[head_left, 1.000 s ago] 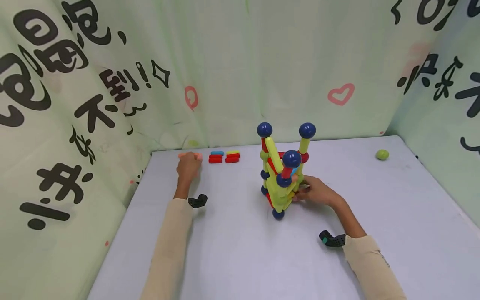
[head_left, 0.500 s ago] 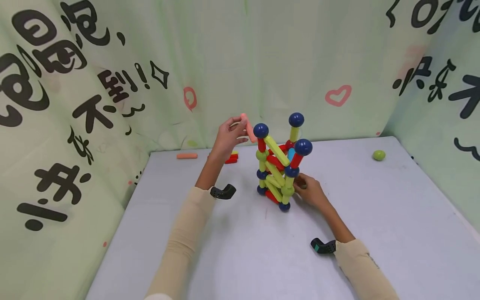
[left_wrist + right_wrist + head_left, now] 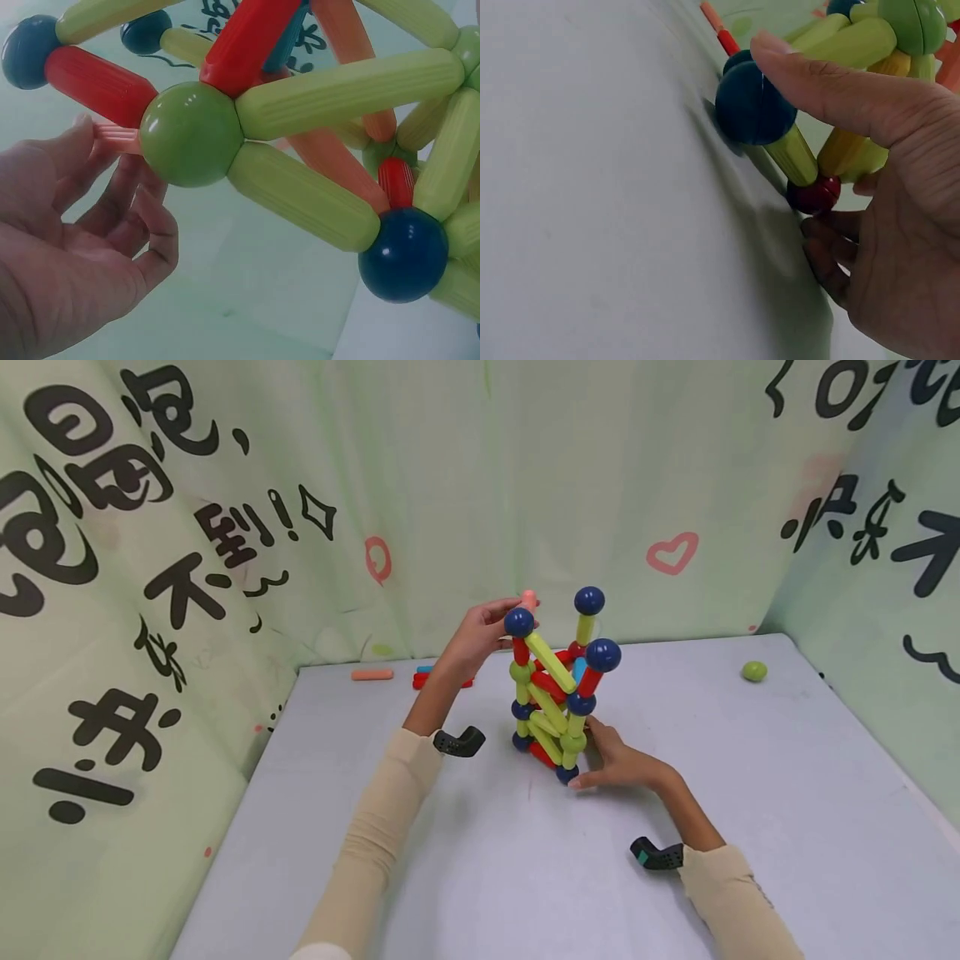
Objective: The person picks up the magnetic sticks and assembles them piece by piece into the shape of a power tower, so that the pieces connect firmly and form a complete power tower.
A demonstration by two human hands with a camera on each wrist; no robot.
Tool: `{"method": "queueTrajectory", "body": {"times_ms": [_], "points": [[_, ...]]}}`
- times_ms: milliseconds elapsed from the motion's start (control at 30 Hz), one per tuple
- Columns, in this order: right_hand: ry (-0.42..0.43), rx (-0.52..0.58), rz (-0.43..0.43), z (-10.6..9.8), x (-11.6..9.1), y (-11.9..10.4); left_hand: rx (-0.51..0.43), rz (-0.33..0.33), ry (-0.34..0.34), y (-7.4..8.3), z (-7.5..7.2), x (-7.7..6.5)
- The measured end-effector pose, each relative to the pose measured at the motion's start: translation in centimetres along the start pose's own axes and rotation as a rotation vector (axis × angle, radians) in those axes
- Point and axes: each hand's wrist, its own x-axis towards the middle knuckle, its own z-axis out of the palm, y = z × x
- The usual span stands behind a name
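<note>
A tower of magnetic building rods and balls, in yellow-green, red and blue, stands on the table. At its upper left my left hand pinches a salmon-pink rod. In the left wrist view the rod's end lies beside or behind a green ball; whether they touch is hidden. My right hand grips the tower's lower right side. In the right wrist view its thumb lies along a dark blue ball, and the curled fingers are by a red ball.
Another salmon-pink rod lies at the back left of the table. Red rods and a blue rod are partly covered by my left arm. A green ball sits far right. A printed curtain hangs behind.
My left hand has picked up a salmon-pink rod from the back left and carried it right to the tower. The tower has turned, and my right hand has shifted its grip lower.
</note>
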Motion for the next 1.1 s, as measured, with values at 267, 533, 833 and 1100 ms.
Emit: {"method": "queueTrajectory", "body": {"times_ms": [267, 533, 833, 1100], "points": [[0.148, -0.164, 0.001, 1.9, 0.6, -1.0, 0.089, 0.041, -0.185, 0.7, 0.6, 0.4], [0.19, -0.172, 0.136, 2.9, 0.7, -2.2, 0.19, 0.042, -0.301, 2.5, 1.2, 0.1], [0.233, -0.158, 0.233, 3.7, 0.7, -3.0, 0.187, 0.015, -0.322, 1.4, 0.8, 1.2], [0.291, -0.132, 0.252, 4.1, 0.9, -3.5, 0.216, -0.054, -0.094, -1.0, -1.7, 1.4]]}}
